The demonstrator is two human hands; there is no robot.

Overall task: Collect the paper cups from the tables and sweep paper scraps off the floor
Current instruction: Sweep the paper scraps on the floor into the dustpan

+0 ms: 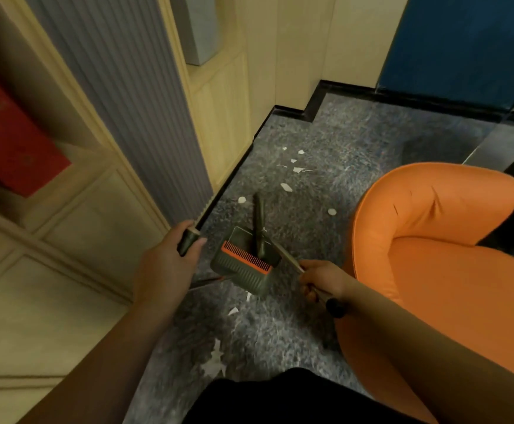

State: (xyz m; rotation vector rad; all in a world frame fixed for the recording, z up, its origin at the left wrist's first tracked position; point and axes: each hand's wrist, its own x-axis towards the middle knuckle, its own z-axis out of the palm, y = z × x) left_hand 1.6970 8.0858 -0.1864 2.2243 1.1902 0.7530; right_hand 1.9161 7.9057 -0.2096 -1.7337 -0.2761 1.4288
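Observation:
White paper scraps (286, 187) lie scattered over the grey carpet (326, 166), several beyond the dustpan and some nearer me (215, 359). A dark green dustpan (243, 264) with an orange comb edge sits on the carpet between my hands. My left hand (170, 264) grips the dark top of the dustpan handle (188, 241). My right hand (320, 280) grips the broom stick (286, 255). The dark broom head (260, 221) stands just behind the dustpan. No paper cup is in view.
An orange armchair (439, 240) stands close on the right. On the left, a pale wooden cabinet (66, 240) runs along the carpet, with a red box (7, 139) on its shelf. Black skirting (280, 111) and a blue wall panel (463, 41) close the far side.

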